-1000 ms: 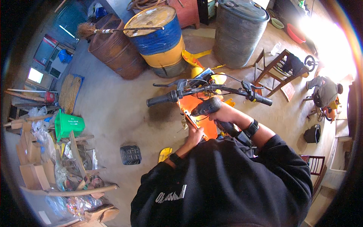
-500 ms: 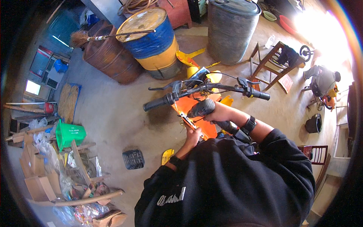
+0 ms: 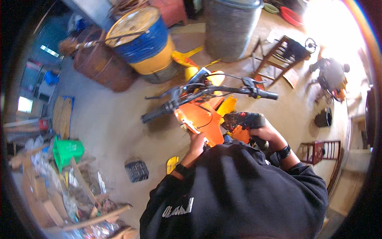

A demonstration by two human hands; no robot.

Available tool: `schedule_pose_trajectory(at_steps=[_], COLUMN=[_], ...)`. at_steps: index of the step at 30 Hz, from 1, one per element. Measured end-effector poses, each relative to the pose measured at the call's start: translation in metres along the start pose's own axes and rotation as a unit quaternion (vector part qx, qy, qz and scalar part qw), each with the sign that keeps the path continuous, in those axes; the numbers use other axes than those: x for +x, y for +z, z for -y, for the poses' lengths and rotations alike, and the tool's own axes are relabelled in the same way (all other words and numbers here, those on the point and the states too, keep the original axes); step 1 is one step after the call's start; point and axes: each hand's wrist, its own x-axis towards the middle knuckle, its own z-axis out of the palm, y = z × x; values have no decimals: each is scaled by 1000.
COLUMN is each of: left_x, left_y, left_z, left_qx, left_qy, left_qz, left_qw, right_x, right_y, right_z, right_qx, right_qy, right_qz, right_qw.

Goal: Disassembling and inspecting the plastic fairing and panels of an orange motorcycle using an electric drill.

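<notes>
My right hand (image 3: 267,133) is wrapped round the grip of a black cordless drill (image 3: 246,119), held to the right of the small motorbike's orange plastic panel (image 3: 205,119). The drill's front end points left, apart from the panel. My left hand (image 3: 195,144) grips the near left edge of that panel, its fingers partly hidden. Beyond both hands runs the black handlebar (image 3: 207,95), with levers, cables and rubber grips. Yellow body parts (image 3: 228,105) show beside and ahead of the orange panel.
Drums stand ahead: a rusty one (image 3: 101,65), a blue-and-yellow one (image 3: 149,47) and a grey one (image 3: 232,32). A wooden chair (image 3: 276,59) is ahead right, near another person (image 3: 332,75). A green bin (image 3: 67,152) and scrap lie left. A black crate (image 3: 136,171) sits on the floor.
My right hand has drawn the drill away from the panel's left edge, rightward and back. My left hand stays at the panel. The view has shifted slightly.
</notes>
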Motion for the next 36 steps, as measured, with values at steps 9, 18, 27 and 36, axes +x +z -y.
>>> schedule_pose_trajectory(at_steps=[9,18,27,36], left_x=[15,25,45,50], left_y=[-19,-37,-56,-54], left_z=[-3,-9,1,5], left_qx=[-6,46,60,32], left_qy=[-197,-272,-351,-371], left_qz=[-12,48,34,25], left_qw=[980,960,934,928], right_x=[-130,-254,-230,-147], right_y=[-37,-42,-12,20], right_z=[-43,-123,-187,-293], right_qx=[204,155,-137,-399], right_qy=[94,112,444,326], right_qz=[-342,-566,-492,-368], right_qw=[913,802,736,774])
